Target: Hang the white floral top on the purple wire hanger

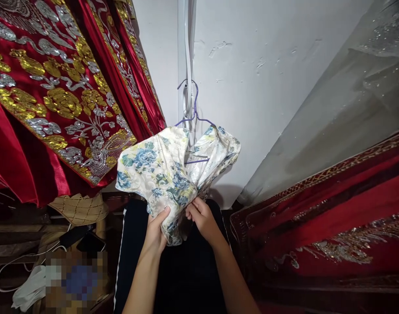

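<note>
A cream satin garment (160, 168) with blue and yellow flower print hangs bunched on a purple wire hanger (193, 111), whose hook catches a white cord (187, 52) on the wall. My left hand (156, 229) grips the bunched lower part of the fabric from the left, thumb on top. My right hand (201, 218) pinches the same fabric from the right, fingers closed on its edge. Both hands sit close together just below the garment, above dark trousers (186, 274).
Red embroidered robes with gold and silver flowers (55, 96) hang at the left. More red embroidered cloth (333, 226) and a sheer glittery grey fabric (343, 109) fill the right. A woven hat (80, 209), cables and a phone (90, 242) lie at lower left.
</note>
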### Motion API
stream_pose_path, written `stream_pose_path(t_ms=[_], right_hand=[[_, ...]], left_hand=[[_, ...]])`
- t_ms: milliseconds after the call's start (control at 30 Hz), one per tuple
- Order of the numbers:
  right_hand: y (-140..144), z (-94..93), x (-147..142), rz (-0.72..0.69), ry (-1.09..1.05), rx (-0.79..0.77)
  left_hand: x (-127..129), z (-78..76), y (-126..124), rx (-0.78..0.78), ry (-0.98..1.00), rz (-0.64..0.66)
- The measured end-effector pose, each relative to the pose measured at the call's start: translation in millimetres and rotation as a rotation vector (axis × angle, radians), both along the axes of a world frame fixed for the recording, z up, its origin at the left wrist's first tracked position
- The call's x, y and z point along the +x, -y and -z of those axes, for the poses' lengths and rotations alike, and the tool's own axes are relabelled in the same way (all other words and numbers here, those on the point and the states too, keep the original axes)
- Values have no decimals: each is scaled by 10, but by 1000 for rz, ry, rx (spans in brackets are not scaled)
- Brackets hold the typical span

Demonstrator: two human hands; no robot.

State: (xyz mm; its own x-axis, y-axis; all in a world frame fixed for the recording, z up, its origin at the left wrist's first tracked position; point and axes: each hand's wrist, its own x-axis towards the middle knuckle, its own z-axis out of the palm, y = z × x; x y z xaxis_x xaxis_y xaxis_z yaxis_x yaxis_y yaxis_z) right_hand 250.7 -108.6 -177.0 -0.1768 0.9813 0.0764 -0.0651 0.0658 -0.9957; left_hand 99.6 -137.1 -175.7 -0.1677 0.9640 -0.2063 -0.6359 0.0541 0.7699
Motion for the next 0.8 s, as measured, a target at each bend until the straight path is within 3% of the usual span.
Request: stream_pose_path(t_ms=[133, 233, 300, 400, 467, 533, 600, 700, 800], right_hand=[[53, -66, 30, -34, 18, 36], [61, -89, 116, 35, 77, 33], [47, -95, 157, 83, 98, 27], [27, -105, 146, 85, 108, 5], [35, -109, 95, 50, 90, -11], [63, -109, 37, -5, 58, -34], [86, -120, 4, -60, 34, -62], [14, -249, 38, -104, 40, -80], [-260, -635, 140, -52, 81, -45]], left_hand=[[-127, -1, 0, 0, -28, -32], [-241, 29, -52, 11, -94, -129], [-257, 70, -83, 56, -240, -280], [-134, 155, -93, 116, -609, -530], [12, 210, -88, 162, -766, -400], [155, 249, -94, 225, -780, -110], [248, 260, -118, 274, -761, 48], [277, 227, -183, 340, -852, 39], [266, 196, -254, 425, -978, -1]])
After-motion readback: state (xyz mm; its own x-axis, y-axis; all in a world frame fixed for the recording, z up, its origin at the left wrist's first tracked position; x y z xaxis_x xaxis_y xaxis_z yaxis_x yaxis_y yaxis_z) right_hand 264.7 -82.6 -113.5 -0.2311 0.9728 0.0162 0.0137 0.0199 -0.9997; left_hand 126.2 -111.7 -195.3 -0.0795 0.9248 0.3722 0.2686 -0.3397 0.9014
